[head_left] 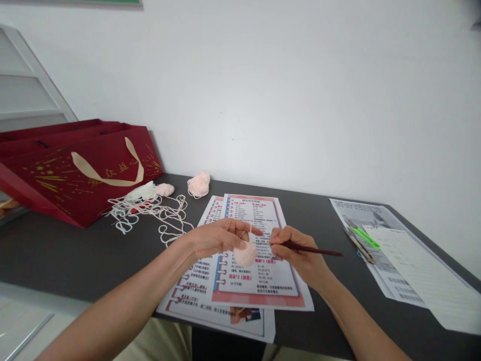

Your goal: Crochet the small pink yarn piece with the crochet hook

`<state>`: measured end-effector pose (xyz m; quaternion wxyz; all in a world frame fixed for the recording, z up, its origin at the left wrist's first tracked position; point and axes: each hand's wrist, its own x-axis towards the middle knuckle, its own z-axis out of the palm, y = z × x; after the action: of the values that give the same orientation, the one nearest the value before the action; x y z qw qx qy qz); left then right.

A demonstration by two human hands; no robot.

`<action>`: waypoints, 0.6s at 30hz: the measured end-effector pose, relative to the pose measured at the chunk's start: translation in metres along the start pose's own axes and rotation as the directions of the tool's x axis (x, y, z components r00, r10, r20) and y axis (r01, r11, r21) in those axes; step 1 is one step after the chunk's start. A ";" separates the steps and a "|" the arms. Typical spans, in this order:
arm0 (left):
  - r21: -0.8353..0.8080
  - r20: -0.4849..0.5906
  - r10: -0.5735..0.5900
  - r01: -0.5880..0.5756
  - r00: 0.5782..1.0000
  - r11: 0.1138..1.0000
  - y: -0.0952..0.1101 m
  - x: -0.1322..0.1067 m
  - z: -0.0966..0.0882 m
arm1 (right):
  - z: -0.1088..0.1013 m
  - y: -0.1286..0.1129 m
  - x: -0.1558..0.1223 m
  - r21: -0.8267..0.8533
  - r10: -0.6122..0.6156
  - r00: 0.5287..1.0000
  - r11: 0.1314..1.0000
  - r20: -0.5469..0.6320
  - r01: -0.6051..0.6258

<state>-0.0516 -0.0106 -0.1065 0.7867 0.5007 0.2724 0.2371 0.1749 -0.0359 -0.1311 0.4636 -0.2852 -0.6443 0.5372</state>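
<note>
Over the printed pattern sheets [259, 291], my left hand [220, 235] pinches a small pale pink crocheted piece [245, 254], which hangs below the fingers. A strand of pale yarn passes over the raised left index finger. My right hand [296, 248] is closed around a crochet hook with a dark reddish-brown handle [319, 249], whose handle end points right. The hook's tip lies toward the left hand, too small to make out. Loose pale yarn [173, 215] lies in tangled loops left of the sheets, partly behind my left forearm.
A red gift bag [112, 170] with cream handles stands at the left. Near the wall sit a pale pink yarn ball [199, 184] and a smaller pink bundle [164, 189]. At the right, a green-handled tool [366, 237] and scissors-like metal tool [359, 245] rest on papers [424, 281].
</note>
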 end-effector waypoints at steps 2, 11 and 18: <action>-0.005 0.003 -0.016 0.016 1.000 1.000 0.000 0.000 -0.001 | 0.000 -0.005 0.000 -0.064 -0.019 1.000 0.998 0.014 0.019; 0.109 0.021 -0.019 0.016 1.000 0.994 0.000 -0.001 -0.002 | -0.002 -0.007 0.004 0.245 0.146 0.988 0.957 0.045 -0.152; 0.275 -0.120 0.163 -0.125 0.979 0.953 -0.006 0.003 0.013 | 0.016 -0.008 0.008 0.449 0.286 0.958 0.855 0.012 -0.260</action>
<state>-0.0403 -0.0192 -0.1082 0.6716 0.6023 0.3196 0.2900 0.1582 -0.0382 -0.1215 0.4532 -0.2744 -0.4438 0.7227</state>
